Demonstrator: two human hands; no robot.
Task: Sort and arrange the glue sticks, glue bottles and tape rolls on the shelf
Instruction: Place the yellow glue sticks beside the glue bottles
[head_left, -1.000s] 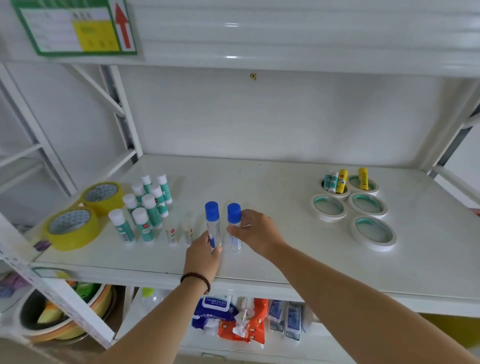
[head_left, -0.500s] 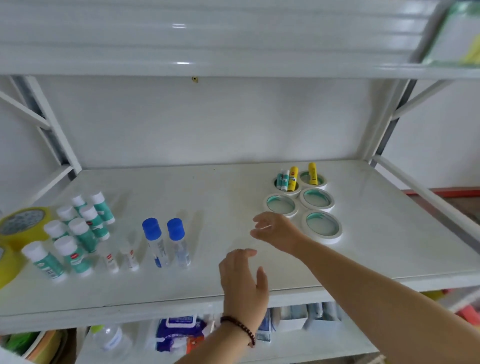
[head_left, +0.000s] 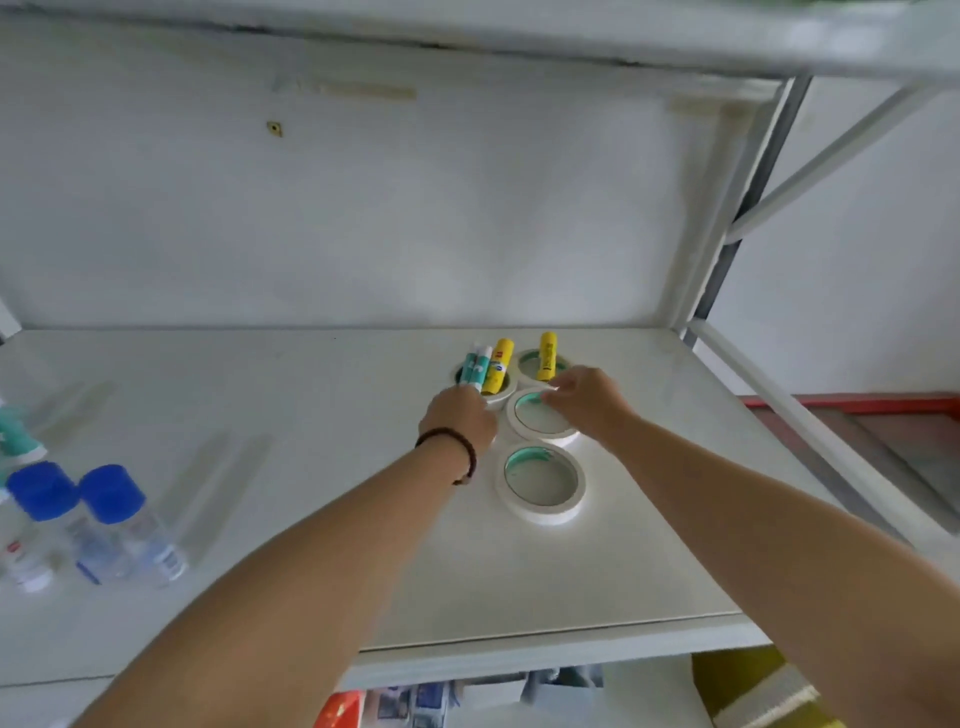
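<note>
Several white tape rolls with green cores lie at the right of the white shelf (head_left: 311, 415). The front tape roll (head_left: 540, 512) lies alone. My right hand (head_left: 589, 402) pinches the far rim of the middle tape roll (head_left: 524, 431). My left hand (head_left: 460, 418), a dark bracelet on its wrist, is curled down just left of that roll; what lies under it is hidden. Behind it, teal-and-white glue sticks (head_left: 475, 369) and a yellow glue stick (head_left: 497, 366) stand in a back roll. Another yellow glue stick (head_left: 546, 356) stands in the back right roll (head_left: 527, 361).
Two blue-capped glue bottles (head_left: 47, 519) (head_left: 124, 519) stand blurred at the left front, with a teal glue stick (head_left: 13, 434) at the left edge. The upper shelf hangs close overhead. A white frame post (head_left: 727, 234) bounds the right side. Packets lie on the shelf below.
My view swung right, away from the glue bottles. Both hands left the blue-capped bottles and reached to the tape rolls; the right hand now grips a roll's rim.
</note>
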